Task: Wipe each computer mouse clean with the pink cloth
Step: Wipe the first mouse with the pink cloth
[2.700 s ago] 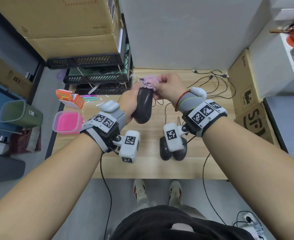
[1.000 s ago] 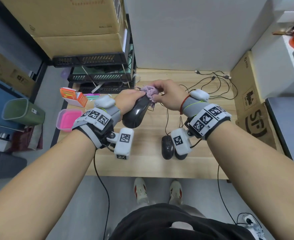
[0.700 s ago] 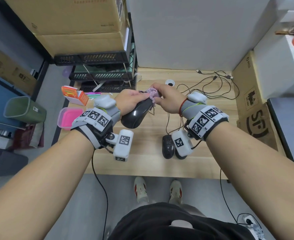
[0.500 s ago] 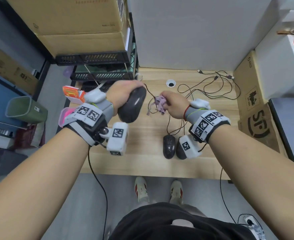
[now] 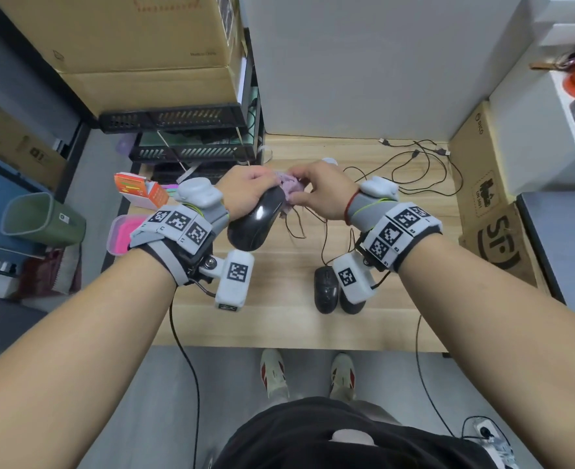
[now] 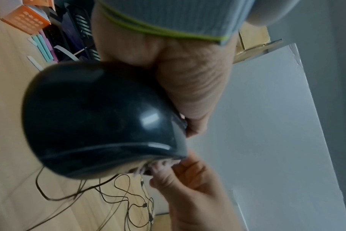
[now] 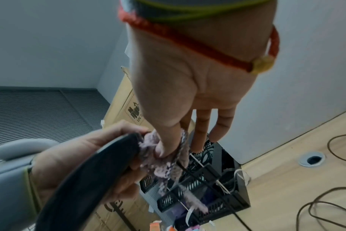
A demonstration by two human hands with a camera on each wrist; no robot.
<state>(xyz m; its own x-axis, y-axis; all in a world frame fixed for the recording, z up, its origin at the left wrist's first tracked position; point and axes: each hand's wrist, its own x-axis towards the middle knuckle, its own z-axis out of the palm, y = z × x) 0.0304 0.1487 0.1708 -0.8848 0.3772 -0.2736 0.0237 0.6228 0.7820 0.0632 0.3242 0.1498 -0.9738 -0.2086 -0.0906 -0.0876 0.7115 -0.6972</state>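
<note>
My left hand point(image 5: 245, 191) grips a glossy black wired mouse point(image 5: 257, 220) in the air above the wooden desk point(image 5: 279, 299); the same mouse point(image 6: 101, 118) fills the left wrist view. My right hand point(image 5: 320, 191) pinches the pink cloth point(image 5: 291, 184) against the mouse's front end. In the right wrist view the thumb presses the fluffy cloth point(image 7: 168, 157) onto the mouse's edge point(image 7: 101, 171). Two more black mice point(image 5: 326, 289) lie side by side near the desk's front edge, one partly hidden behind my right wrist camera.
Loose cables point(image 5: 414, 170) sprawl over the back right of the desk. Black mesh trays point(image 5: 178, 150) under cardboard boxes stand at back left, with an orange box point(image 5: 140, 191) and a pink container point(image 5: 123, 228) at the left edge. Cardboard boxes point(image 5: 492, 214) line the right side.
Half a second ago my hands were apart, the cloth away from the mouse. Now the right hand has brought the cloth back onto the mouse's front end, and the mouse sits lower.
</note>
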